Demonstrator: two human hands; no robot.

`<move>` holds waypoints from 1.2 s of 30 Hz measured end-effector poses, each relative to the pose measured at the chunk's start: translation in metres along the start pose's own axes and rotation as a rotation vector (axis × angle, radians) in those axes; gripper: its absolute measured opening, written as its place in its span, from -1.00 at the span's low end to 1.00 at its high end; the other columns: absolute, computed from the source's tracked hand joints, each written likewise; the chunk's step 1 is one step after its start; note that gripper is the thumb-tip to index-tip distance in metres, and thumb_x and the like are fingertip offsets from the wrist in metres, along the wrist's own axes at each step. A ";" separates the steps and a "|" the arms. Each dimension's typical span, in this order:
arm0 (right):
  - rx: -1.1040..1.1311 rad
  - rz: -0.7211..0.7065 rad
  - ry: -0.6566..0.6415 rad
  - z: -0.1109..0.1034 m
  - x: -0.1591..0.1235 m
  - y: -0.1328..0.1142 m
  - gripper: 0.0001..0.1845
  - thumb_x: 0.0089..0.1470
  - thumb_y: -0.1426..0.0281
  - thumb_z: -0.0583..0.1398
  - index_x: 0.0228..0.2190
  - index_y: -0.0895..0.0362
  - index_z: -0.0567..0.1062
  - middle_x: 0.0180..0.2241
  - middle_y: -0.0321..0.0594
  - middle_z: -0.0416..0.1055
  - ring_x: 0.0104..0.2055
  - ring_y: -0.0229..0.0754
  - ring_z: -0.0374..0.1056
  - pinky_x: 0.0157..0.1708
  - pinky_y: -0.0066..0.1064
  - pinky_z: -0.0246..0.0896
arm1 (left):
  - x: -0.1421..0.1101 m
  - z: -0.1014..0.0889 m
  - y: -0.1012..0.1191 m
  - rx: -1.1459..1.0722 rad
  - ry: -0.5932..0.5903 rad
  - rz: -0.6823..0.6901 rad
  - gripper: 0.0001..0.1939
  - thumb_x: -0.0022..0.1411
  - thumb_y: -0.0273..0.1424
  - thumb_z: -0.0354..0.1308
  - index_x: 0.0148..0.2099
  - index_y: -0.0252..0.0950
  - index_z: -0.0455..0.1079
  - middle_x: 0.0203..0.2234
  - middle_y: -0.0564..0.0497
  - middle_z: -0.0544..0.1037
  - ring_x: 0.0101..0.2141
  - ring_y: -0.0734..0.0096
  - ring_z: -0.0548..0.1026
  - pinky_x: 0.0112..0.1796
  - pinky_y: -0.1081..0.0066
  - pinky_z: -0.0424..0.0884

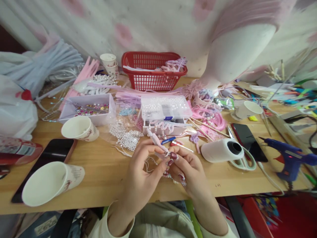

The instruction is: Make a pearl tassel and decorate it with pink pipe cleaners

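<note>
Cream fabric sleeves (pixel 102 230) lie nearest, beyond them a light wooden table (pixel 109 188). Above its near middle, the left hand (pixel 142 165) and right hand (pixel 189 163) meet, thumbs and fingertips drawn nearly together, pinching a slim, fuzzy, pale pink strip (pixel 156 141) that tilts toward the far left. Round white beads (pixel 128 136) lie left of it; a white thread cone (pixel 214 150) lies right. Farther off, a red lattice plastic basket (pixel 156 81) stands behind a clear plastic bead box (pixel 158 114).

Light is soft (shadows faint), and the edges stretch and blur.
</note>
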State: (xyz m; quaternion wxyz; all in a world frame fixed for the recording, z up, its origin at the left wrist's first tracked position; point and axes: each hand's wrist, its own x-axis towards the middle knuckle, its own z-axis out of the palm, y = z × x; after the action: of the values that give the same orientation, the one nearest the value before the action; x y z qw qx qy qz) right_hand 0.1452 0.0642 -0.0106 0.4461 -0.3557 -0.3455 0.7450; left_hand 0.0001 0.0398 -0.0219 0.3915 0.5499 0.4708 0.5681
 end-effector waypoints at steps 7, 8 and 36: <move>-0.053 -0.029 0.006 -0.002 0.000 0.003 -0.68 0.17 0.14 0.38 -0.36 0.13 0.54 -0.75 -0.57 0.07 -0.72 -0.48 -0.18 -0.73 -0.64 -0.20 | 0.004 0.000 0.005 0.101 0.047 0.034 -0.90 0.40 -0.46 0.20 -0.21 -0.15 0.46 -0.09 0.02 0.48 0.07 0.32 0.45 0.10 0.36 0.32; -0.071 -0.034 -0.002 -0.003 0.000 0.004 -0.68 0.19 0.14 0.37 -0.35 0.14 0.54 -0.74 -0.57 0.08 -0.72 -0.47 -0.16 -0.72 -0.63 -0.19 | 0.004 -0.002 0.006 0.070 0.025 -0.010 -0.91 0.41 -0.43 0.20 -0.22 -0.16 0.46 -0.08 0.01 0.48 0.08 0.31 0.44 0.10 0.36 0.31; -0.220 -0.117 0.132 0.002 0.003 0.004 -0.59 0.16 0.04 0.34 -0.35 0.13 0.45 -0.74 -0.55 0.14 -0.72 -0.42 -0.05 -0.70 -0.56 -0.16 | 0.003 -0.016 0.004 0.040 0.112 -0.072 -0.87 0.19 -0.49 0.23 -0.41 -0.20 0.49 -0.22 -0.03 0.44 -0.06 0.18 0.46 -0.01 0.23 0.42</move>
State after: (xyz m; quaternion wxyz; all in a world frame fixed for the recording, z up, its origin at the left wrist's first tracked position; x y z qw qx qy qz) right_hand 0.1410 0.0656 -0.0137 0.4688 -0.4299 -0.4152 0.6504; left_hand -0.0156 0.0405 -0.0168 0.3736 0.5076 0.5226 0.5741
